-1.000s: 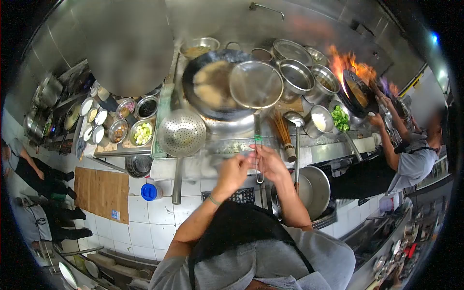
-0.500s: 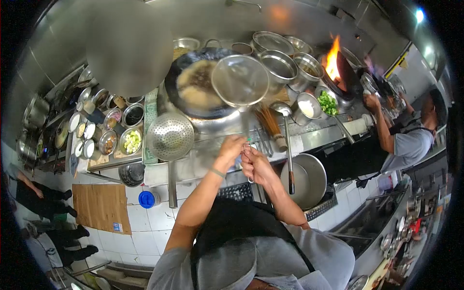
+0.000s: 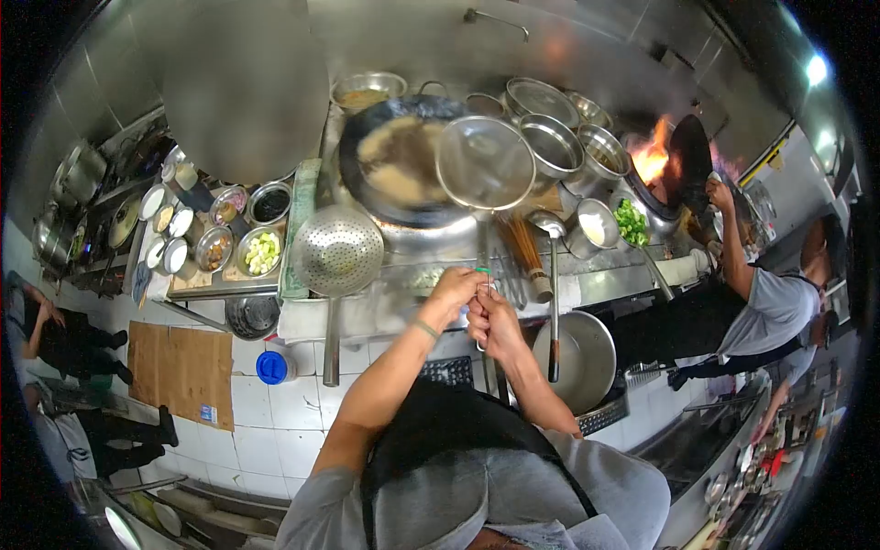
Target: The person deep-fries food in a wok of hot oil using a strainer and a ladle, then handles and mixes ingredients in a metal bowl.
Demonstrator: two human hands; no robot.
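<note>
A round fine-mesh strainer [image 3: 486,165] is held out in front of me, beside and partly over the right rim of a black wok [image 3: 356,188]. Pale brown foam [image 3: 403,160] covers much of the liquid in the wok. My left hand [image 3: 456,295] is closed around the strainer's metal handle. Just below it, my right hand [image 3: 495,323] is wrapped round the handle's end, where a wire loop sticks out. A small green bit shows by the left fingers. Close by lie a perforated ladle [image 3: 337,252], a bamboo brush [image 3: 524,257] and a long-handled ladle [image 3: 553,293].
Bowls of ingredients, including chopped pale-green pieces [image 3: 262,254], stand at the left. A large pot [image 3: 576,362] sits below the counter. At the right, a co-worker's hand [image 3: 720,194] holds a tilted wok [image 3: 692,160] near flames [image 3: 653,158]. Cardboard [image 3: 181,374] lies on the floor.
The view has turned, so the counter sits further right and lower in places. Both hands keep hold of the strainer. The co-worker's wok is tipped up more steeply.
</note>
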